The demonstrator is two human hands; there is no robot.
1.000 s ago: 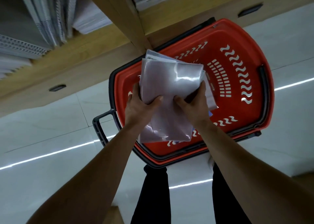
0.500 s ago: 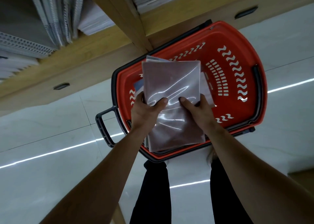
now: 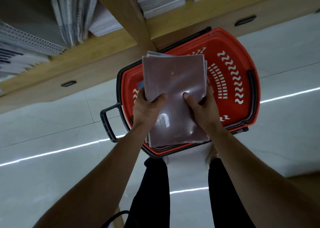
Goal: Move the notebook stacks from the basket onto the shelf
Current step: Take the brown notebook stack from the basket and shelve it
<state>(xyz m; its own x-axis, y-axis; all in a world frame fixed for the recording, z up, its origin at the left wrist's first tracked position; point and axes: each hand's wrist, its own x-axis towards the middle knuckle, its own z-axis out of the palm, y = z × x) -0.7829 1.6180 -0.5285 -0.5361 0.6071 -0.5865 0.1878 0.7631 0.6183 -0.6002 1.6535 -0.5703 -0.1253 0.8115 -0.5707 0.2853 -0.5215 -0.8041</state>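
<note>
Holding notebook stack (image 3: 174,82) above basket (image 3: 242,58) | left hand (image 3: 147,108), right hand (image 3: 205,110) — fingers (image 3: 159,97) curled round it | placing on shelf (image 3: 103,54) at 11 o'clock — pending

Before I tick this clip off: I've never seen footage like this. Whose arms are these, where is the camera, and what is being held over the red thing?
There is no machine here. A person wears one wide-angle camera on the head, so you look down along their own two arms. The left hand and right hand grip a stack of plastic-wrapped maroon notebooks by its sides, thumbs on the top cover. Below it, a red shopping basket stands on the pale tiled floor. At the top is the wooden shelf, already carrying spiral-bound notebooks. The black shapes at the bottom are the person's legs.
</note>
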